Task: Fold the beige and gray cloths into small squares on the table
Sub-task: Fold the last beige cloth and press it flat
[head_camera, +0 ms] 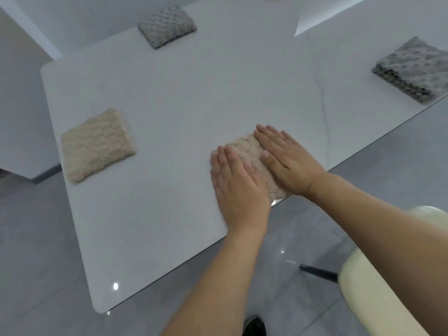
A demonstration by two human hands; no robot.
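A folded beige cloth (249,151) lies near the front edge of the white table (184,98). My left hand (236,185) presses flat on its left side with straight fingers. My right hand (288,158) lies flat on its right side, fingers straight. Between the two hands a strip of the cloth shows. A second beige cloth (97,145), folded into a square, sits at the table's left. A folded gray cloth (167,26) lies at the far end, and another folded gray cloth (414,71) lies at the right edge.
A cream chair (378,282) with a dark leg stands at the lower right beside the table. Glossy gray floor tiles (36,238) surround the table. A dark shoe (254,326) shows at the bottom.
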